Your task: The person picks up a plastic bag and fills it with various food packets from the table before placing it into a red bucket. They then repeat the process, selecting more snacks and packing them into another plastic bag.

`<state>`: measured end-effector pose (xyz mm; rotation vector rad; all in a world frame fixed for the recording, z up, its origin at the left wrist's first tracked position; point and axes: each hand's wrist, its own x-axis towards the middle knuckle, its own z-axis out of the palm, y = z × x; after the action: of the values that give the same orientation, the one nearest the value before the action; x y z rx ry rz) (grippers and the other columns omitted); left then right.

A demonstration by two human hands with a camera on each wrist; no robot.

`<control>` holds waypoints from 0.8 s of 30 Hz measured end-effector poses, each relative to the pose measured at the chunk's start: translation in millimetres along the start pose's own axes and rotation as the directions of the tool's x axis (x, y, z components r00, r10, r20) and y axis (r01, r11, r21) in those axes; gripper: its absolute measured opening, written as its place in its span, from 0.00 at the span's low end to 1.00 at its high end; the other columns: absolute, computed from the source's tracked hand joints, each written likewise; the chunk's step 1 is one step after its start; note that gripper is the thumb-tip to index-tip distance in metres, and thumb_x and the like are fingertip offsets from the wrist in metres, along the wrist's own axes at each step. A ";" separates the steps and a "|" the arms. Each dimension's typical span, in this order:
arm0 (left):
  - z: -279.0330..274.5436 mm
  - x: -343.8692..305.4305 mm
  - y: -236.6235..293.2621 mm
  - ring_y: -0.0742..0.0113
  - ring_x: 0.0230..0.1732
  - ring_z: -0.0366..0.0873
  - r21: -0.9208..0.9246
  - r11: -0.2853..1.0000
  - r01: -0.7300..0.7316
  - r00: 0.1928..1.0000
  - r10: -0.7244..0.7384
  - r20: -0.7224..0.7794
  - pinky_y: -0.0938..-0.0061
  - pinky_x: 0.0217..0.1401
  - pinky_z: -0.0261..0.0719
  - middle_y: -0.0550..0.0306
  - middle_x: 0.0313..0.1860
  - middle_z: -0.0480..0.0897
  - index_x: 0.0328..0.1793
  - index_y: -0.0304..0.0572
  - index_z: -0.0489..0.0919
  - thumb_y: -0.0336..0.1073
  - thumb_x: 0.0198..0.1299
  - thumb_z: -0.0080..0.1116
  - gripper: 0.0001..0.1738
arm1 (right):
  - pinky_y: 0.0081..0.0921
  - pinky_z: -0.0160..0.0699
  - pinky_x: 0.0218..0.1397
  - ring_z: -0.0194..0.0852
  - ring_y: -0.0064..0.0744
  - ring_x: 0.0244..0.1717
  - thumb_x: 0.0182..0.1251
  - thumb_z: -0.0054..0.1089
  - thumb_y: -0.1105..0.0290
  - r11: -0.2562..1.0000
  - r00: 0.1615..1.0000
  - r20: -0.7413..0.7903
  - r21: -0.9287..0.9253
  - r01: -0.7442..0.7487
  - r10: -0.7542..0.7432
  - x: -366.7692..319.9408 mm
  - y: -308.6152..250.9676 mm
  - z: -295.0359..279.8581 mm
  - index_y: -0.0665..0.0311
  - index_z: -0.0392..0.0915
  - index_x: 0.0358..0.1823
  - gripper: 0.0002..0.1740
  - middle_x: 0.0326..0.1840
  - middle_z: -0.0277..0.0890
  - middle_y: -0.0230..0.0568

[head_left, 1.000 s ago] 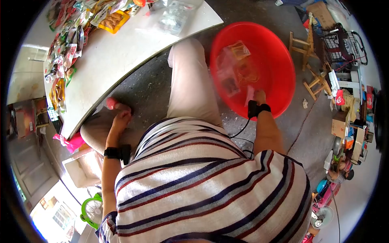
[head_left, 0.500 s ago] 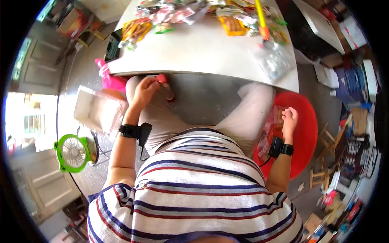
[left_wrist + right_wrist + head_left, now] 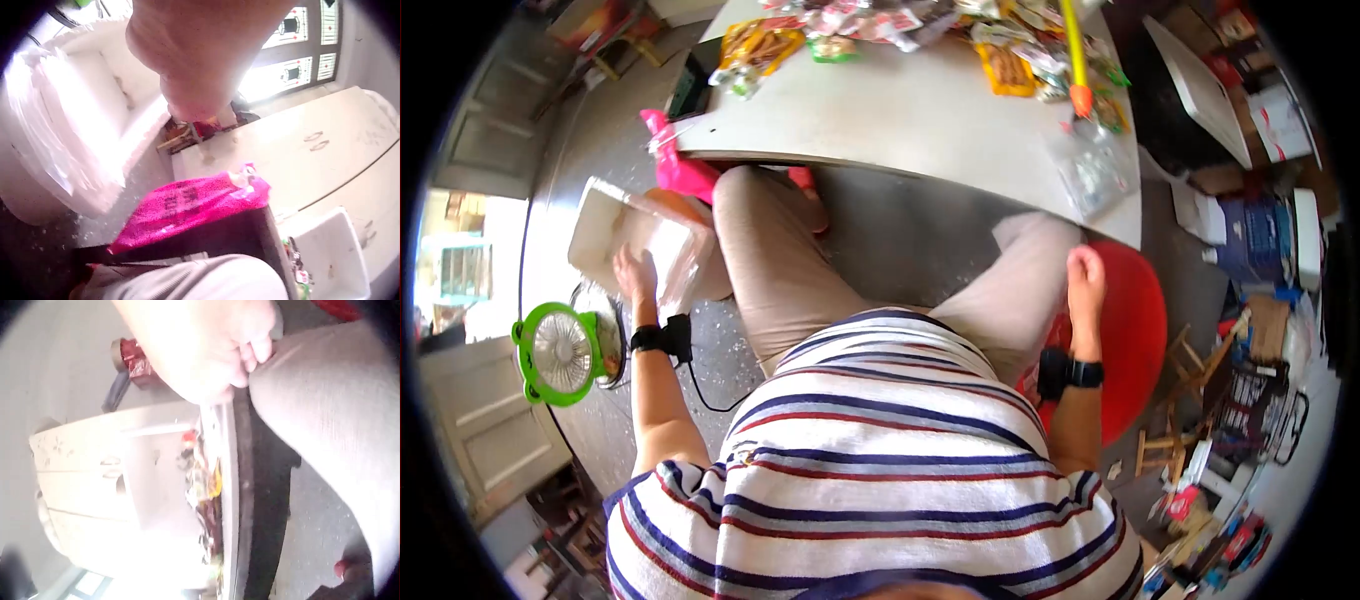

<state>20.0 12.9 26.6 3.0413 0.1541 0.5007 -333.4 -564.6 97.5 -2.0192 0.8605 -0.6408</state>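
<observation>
In the head view, my left hand (image 3: 635, 275) is at a white box (image 3: 592, 232) lined with clear plastic (image 3: 678, 258), its fingers extended; whether they touch the plastic cannot be told. The left wrist view shows that hand (image 3: 194, 56) beside the box (image 3: 94, 62), fingertips unclear. My right hand (image 3: 1086, 292), fingers loosely curled with nothing visible in them, hangs over the near side of a red basin (image 3: 1135, 330). In the right wrist view the hand (image 3: 212, 350) appears close to my knee (image 3: 300, 375).
A white table (image 3: 890, 120) ahead bears many food packets (image 3: 1005, 72), a clear bag (image 3: 1092, 172) and a yellow stick (image 3: 1073, 50). A pink bag (image 3: 685, 175) hangs at its left corner. A green fan (image 3: 560, 355) stands at left, wooden stools (image 3: 1170, 450) at right.
My left hand has moved from above my left knee, out to the box at left. The right hand has come up out of the basin. The head view has swung round toward the table.
</observation>
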 end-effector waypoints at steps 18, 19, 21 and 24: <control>16.1 -16.5 -5.3 0.46 0.40 0.72 -0.001 1.000 0.009 0.839 -0.007 0.543 0.58 0.42 0.69 0.42 0.36 0.75 0.37 0.42 0.74 0.40 0.51 0.38 0.16 | 0.18 0.68 0.37 0.68 0.23 0.35 0.59 0.42 0.72 0.953 0.969 0.191 0.228 -0.201 0.159 15.5 -28.8 21.7 0.69 0.64 0.43 0.12 0.34 0.70 0.38; 13.6 -15.3 -3.4 0.46 0.39 0.72 -0.024 0.999 0.023 0.848 -0.007 0.529 0.58 0.42 0.69 0.42 0.35 0.75 0.36 0.42 0.74 0.41 0.51 0.37 0.16 | 0.18 0.68 0.37 0.67 0.23 0.35 0.59 0.42 0.72 0.954 0.968 0.192 0.222 -0.201 0.159 16.2 -31.2 22.6 0.69 0.64 0.42 0.11 0.34 0.70 0.38; 8.4 -13.8 -0.1 0.46 0.40 0.72 -0.059 0.996 0.064 0.874 -0.028 0.486 0.58 0.42 0.69 0.42 0.36 0.75 0.36 0.41 0.74 0.41 0.51 0.37 0.16 | 0.18 0.67 0.37 0.67 0.22 0.35 0.59 0.42 0.72 0.956 0.968 0.192 0.213 -0.203 0.162 15.8 -39.2 24.0 0.69 0.64 0.42 0.11 0.34 0.70 0.38; -6.2 -8.4 2.0 0.47 0.40 0.71 -0.155 0.971 0.181 0.904 -0.103 0.414 0.61 0.41 0.68 0.42 0.36 0.74 0.36 0.41 0.74 0.42 0.50 0.38 0.17 | 0.17 0.67 0.37 0.67 0.22 0.35 0.59 0.42 0.72 0.961 0.971 0.211 0.224 -0.164 0.116 18.2 -48.7 25.6 0.68 0.65 0.41 0.10 0.34 0.70 0.37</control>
<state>10.2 10.2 29.9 2.8375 0.2867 -0.1233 -287.6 -545.3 127.3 -1.7515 0.7619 -0.4345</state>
